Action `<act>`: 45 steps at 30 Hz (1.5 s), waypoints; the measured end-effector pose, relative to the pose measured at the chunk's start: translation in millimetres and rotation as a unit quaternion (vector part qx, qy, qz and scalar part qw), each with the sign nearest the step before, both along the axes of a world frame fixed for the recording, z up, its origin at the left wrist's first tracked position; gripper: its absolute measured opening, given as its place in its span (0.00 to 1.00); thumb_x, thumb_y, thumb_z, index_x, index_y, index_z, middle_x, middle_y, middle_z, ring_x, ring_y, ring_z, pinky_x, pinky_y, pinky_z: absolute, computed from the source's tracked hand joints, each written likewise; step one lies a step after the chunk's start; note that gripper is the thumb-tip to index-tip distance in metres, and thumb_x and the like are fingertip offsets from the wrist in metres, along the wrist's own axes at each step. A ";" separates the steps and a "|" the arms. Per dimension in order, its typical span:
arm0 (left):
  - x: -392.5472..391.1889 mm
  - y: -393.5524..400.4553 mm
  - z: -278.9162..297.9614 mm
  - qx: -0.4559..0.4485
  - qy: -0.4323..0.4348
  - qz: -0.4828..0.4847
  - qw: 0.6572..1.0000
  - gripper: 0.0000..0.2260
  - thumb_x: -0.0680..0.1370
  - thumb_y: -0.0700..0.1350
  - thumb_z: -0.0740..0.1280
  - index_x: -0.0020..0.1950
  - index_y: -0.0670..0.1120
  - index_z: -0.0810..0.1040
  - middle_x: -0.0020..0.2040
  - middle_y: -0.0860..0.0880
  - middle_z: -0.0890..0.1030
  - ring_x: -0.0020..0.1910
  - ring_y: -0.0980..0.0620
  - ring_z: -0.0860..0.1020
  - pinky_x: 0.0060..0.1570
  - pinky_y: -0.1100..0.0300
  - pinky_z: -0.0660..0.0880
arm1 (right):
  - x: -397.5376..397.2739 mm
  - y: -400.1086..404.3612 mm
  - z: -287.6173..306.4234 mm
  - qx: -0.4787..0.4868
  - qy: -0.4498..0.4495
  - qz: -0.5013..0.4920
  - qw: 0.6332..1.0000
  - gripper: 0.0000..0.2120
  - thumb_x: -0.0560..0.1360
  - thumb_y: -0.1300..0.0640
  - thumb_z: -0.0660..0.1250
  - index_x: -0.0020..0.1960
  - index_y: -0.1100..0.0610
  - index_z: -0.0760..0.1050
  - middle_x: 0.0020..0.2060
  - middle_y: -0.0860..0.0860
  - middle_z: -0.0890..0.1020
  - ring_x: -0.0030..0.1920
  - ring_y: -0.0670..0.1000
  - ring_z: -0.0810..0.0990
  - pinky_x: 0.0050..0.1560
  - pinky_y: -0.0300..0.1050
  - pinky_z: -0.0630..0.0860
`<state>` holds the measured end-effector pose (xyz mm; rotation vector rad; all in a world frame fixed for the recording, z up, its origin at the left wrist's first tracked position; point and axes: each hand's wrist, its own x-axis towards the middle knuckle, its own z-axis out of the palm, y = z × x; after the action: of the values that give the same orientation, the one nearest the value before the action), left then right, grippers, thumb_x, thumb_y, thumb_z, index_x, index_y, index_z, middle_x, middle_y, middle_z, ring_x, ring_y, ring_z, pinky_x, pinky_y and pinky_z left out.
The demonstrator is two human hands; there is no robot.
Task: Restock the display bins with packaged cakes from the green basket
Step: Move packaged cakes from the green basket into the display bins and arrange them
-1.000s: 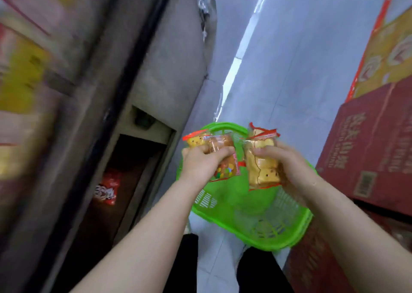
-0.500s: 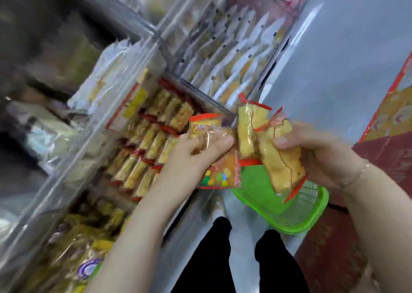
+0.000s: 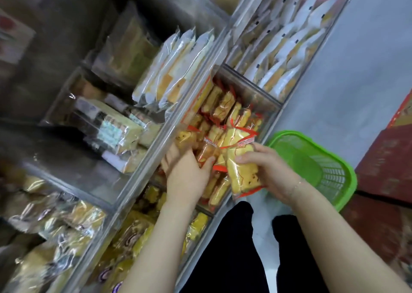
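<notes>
Yellow packaged cakes [image 3: 242, 174] with red-trimmed wrappers sit clasped in the right hand [image 3: 267, 170], just above the display bin [image 3: 265, 105]; the left hand [image 3: 185, 172] presses a smaller packet [image 3: 206, 153] into that bin, and the green basket [image 3: 321, 167] lies right of it

glossy plastic cake wrappers [image 3: 242, 172], green plastic basket [image 3: 343, 170]
</notes>
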<state>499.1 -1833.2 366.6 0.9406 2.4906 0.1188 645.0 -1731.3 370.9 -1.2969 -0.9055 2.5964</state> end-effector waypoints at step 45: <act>-29.1 123.4 -69.5 0.225 0.014 -0.157 0.962 0.15 0.71 0.43 0.71 0.55 0.55 0.78 0.43 0.59 0.71 0.39 0.61 0.72 0.41 0.62 0.73 | -64.8 51.7 -70.9 0.056 -0.213 -0.223 0.950 0.10 0.74 0.65 0.60 0.53 0.61 0.74 0.42 0.54 0.76 0.39 0.53 0.74 0.39 0.43 0.69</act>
<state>469.9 -1709.8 297.1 1.5158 2.3438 0.5879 580.2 -1679.6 300.0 -1.8175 -0.6881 1.9335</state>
